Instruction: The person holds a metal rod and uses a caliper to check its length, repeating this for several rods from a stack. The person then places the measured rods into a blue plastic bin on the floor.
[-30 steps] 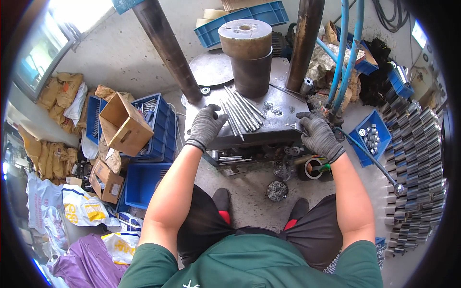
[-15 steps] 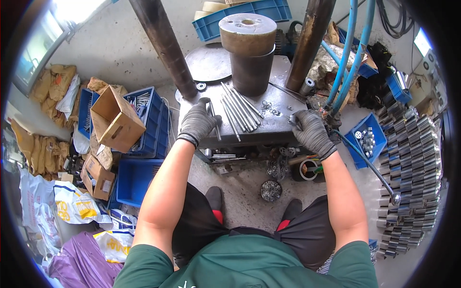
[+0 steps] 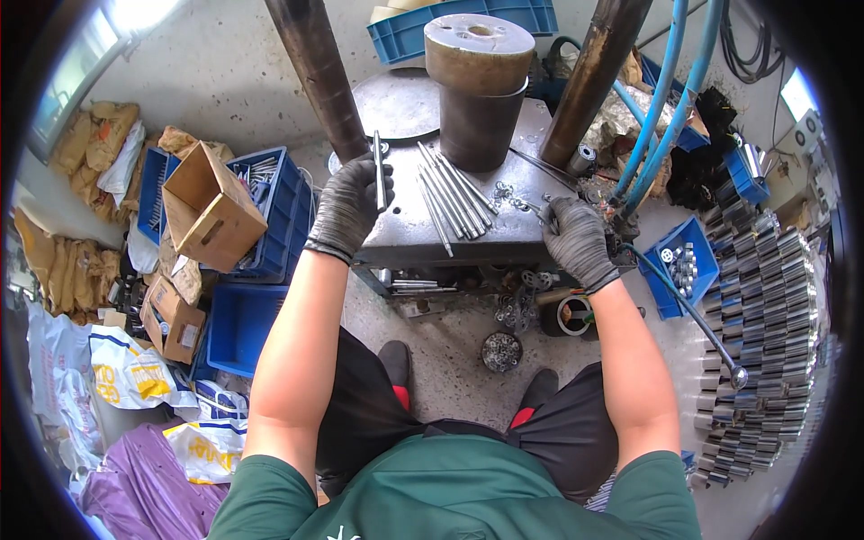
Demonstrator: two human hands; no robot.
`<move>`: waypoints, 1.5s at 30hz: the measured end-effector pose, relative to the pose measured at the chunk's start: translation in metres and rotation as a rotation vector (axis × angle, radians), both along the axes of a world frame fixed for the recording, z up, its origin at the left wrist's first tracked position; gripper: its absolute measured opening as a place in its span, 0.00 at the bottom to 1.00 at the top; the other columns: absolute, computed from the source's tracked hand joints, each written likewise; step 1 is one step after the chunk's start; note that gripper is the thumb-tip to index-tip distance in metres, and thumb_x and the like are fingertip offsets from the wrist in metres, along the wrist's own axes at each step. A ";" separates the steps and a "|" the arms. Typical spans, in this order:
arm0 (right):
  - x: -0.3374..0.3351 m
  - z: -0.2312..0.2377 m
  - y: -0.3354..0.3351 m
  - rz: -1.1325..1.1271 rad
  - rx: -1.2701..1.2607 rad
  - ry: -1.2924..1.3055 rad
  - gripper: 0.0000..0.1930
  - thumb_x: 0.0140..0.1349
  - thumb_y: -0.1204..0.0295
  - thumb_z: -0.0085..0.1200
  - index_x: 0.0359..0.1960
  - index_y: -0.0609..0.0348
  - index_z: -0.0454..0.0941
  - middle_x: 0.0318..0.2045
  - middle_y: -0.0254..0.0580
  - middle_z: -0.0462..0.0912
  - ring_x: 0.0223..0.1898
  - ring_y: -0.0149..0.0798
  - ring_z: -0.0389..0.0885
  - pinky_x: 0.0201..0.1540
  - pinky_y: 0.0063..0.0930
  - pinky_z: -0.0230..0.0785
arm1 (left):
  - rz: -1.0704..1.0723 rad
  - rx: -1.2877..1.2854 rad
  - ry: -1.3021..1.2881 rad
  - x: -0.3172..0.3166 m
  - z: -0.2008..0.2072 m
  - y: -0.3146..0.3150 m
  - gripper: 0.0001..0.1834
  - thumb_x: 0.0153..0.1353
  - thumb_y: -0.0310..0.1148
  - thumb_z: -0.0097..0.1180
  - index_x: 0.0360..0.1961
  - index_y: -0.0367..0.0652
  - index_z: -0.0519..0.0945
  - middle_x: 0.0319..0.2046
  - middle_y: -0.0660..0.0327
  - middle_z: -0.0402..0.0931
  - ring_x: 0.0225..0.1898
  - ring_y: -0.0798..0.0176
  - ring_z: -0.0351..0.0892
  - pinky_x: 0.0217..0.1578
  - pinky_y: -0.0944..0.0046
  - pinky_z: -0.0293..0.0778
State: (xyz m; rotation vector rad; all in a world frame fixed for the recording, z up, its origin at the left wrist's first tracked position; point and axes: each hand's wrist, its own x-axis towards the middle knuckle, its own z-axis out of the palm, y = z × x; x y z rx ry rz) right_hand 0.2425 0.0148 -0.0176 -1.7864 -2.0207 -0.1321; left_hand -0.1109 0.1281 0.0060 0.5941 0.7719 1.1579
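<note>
Rod [image 3: 378, 171] work looks barely begun on this batch: one piece is up in the left hand [image 3: 349, 202], while a loose fan of rods [image 3: 454, 196] lies on the bench [image 3: 405, 223], seemingly left to be handled. No ring shows on the held rod, and whether any others are finished cannot be told. Small metal rings [image 3: 510, 193] lie loose between the fan and the right hand [image 3: 576, 232].

The held rod runs lengthwise across the left grip, pinched between thumb and curled fingers, with both ends showing past them; it is to the left of the fan and apart from it. The right grip is drawn together at the fingertips, apparently pinching a small metal piece [image 3: 540, 211], too small to identify, near the bench's right side.
</note>
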 end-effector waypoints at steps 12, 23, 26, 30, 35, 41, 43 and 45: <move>0.000 -0.013 0.005 -0.123 0.101 0.170 0.08 0.54 0.73 0.64 0.34 0.60 0.81 0.27 0.54 0.82 0.33 0.56 0.82 0.39 0.47 0.75 | -0.171 0.058 0.093 0.041 0.011 -0.045 0.19 0.71 0.30 0.50 0.59 0.33 0.72 0.41 0.49 0.83 0.32 0.59 0.86 0.35 0.59 0.87; -0.016 -0.005 0.009 -0.096 -0.058 0.078 0.12 0.54 0.68 0.67 0.35 0.61 0.79 0.29 0.56 0.82 0.34 0.57 0.83 0.39 0.43 0.75 | -0.178 0.079 0.193 0.065 0.015 -0.056 0.13 0.69 0.29 0.55 0.52 0.36 0.76 0.33 0.57 0.84 0.25 0.69 0.81 0.25 0.69 0.79; -0.010 -0.012 0.013 -0.135 -0.018 0.057 0.10 0.55 0.70 0.66 0.35 0.61 0.79 0.29 0.54 0.82 0.33 0.55 0.83 0.40 0.41 0.75 | -0.222 0.073 0.186 0.069 0.012 -0.058 0.13 0.69 0.29 0.55 0.52 0.36 0.76 0.33 0.57 0.84 0.24 0.69 0.80 0.25 0.69 0.79; 0.003 -0.015 0.019 -0.175 0.039 0.268 0.09 0.57 0.73 0.64 0.36 0.60 0.78 0.30 0.48 0.83 0.33 0.46 0.83 0.42 0.38 0.74 | -0.234 0.111 0.217 0.075 0.009 -0.061 0.14 0.70 0.30 0.55 0.53 0.36 0.76 0.34 0.58 0.84 0.25 0.69 0.80 0.25 0.69 0.78; 0.013 -0.015 0.021 -0.241 0.029 0.363 0.08 0.58 0.74 0.64 0.37 0.61 0.79 0.29 0.43 0.83 0.32 0.41 0.81 0.42 0.36 0.74 | -0.275 0.103 0.245 0.081 0.010 -0.063 0.15 0.71 0.32 0.55 0.55 0.38 0.77 0.35 0.58 0.85 0.26 0.70 0.81 0.24 0.70 0.77; 0.017 -0.017 0.021 -0.229 0.020 0.360 0.10 0.58 0.75 0.65 0.38 0.61 0.78 0.28 0.42 0.81 0.31 0.38 0.79 0.40 0.35 0.73 | -0.289 0.088 0.272 0.086 0.011 -0.065 0.16 0.69 0.32 0.57 0.55 0.38 0.78 0.35 0.60 0.85 0.25 0.71 0.80 0.24 0.72 0.76; 0.012 -0.013 0.019 -0.206 0.037 0.303 0.10 0.57 0.76 0.65 0.38 0.61 0.77 0.28 0.41 0.81 0.30 0.36 0.78 0.39 0.34 0.73 | -0.315 0.097 0.283 0.088 0.011 -0.066 0.16 0.68 0.32 0.59 0.55 0.38 0.78 0.35 0.60 0.85 0.26 0.72 0.80 0.24 0.72 0.75; 0.004 -0.005 0.017 -0.270 -0.108 0.866 0.09 0.57 0.78 0.64 0.37 0.60 0.77 0.27 0.37 0.80 0.30 0.32 0.77 0.37 0.29 0.72 | -0.323 0.112 0.367 0.091 0.011 -0.068 0.18 0.67 0.32 0.61 0.56 0.38 0.78 0.34 0.61 0.83 0.27 0.73 0.79 0.22 0.73 0.74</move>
